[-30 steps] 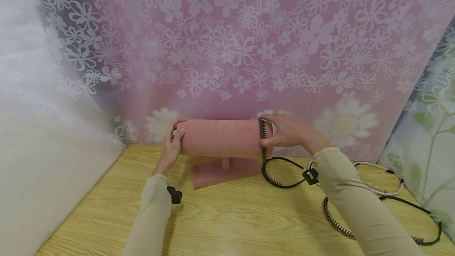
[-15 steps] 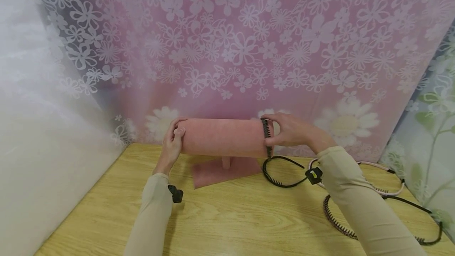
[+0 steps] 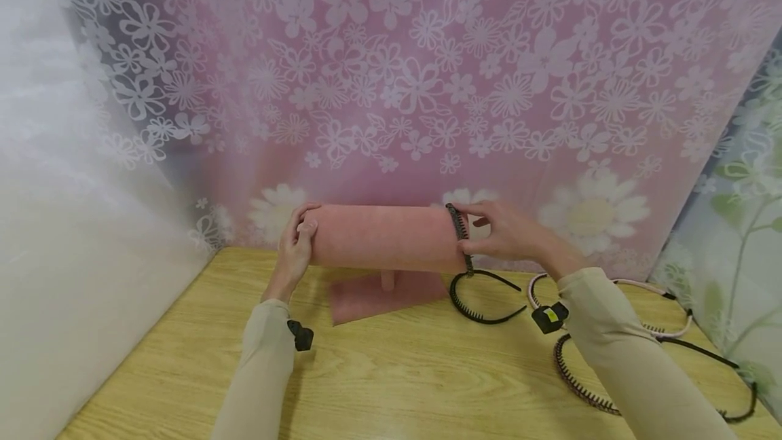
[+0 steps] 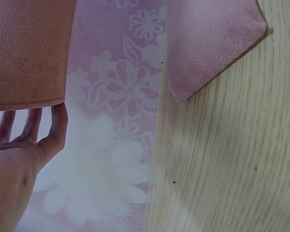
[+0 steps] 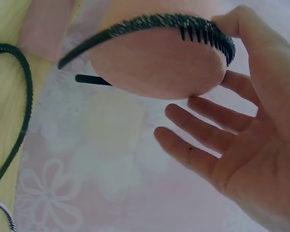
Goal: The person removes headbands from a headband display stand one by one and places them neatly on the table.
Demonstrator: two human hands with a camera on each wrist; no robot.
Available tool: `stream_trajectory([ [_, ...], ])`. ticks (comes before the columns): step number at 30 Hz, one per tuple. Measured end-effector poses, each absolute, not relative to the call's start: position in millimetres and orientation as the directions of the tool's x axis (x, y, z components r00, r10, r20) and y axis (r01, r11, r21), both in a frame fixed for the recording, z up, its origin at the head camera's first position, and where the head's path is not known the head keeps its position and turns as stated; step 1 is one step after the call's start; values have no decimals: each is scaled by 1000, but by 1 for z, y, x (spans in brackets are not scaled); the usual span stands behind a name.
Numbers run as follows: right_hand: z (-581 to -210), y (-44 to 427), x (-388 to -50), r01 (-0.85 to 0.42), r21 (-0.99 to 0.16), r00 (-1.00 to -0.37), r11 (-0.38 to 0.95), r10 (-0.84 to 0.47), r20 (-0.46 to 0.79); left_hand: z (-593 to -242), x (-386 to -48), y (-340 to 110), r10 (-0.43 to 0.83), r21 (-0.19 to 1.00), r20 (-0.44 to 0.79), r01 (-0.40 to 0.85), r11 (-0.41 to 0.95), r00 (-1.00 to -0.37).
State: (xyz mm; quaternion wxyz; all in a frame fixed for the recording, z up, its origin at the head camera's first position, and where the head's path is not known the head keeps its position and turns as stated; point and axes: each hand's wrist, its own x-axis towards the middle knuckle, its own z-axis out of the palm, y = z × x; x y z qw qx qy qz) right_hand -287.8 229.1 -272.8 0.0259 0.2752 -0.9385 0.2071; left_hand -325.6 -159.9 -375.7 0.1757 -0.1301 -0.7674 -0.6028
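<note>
A pink plush headband display stand [image 3: 381,237], a roll on a post and flat base, stands toward the back of the table. My left hand [image 3: 296,248] grips the roll's left end; its curled fingers also show in the left wrist view. Over the right end sits a dark, glittery toothed headband [image 3: 459,223], tilted, its lower tip leaning right. My right hand [image 3: 510,231] pinches it between thumb and index finger. The right wrist view shows the remaining fingers [image 5: 198,128] extended below the roll, and both headband tips past the roll's edge.
On the wooden table [image 3: 391,372], a black toothed headband [image 3: 470,314] lies right of the stand's base. Farther right are a pale pink headband [image 3: 666,335] and a brown-black one [image 3: 571,379], partly behind the right sleeve. A floral curtain [image 3: 403,87] hangs close behind the stand.
The glittery headband has slid right toward the roll's end and now slants instead of standing nearly straight. My right hand has moved slightly right with it. The left hand holds its place.
</note>
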Motion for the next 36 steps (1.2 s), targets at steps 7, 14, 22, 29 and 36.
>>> stream_trajectory([
  [7,-297,234,-273,-582,-393,-812,712,-477,337,-390,-338,-163,-18,868,450,433,241,-893],
  [14,-319,233,-261,-614,-450,-783,649,-426,453,-391,-336,-161,-24,863,459,439,250,-888],
  [22,-329,228,-252,-619,-442,-753,650,-331,568,-391,-336,-161,-24,871,445,426,246,-895],
  [29,-329,227,-248,-562,-520,-800,643,-263,540,-391,-336,-162,-35,867,450,427,255,-892],
  [36,-329,231,-247,-524,-550,-822,651,-215,527,-389,-335,-162,-26,865,454,434,251,-891],
])
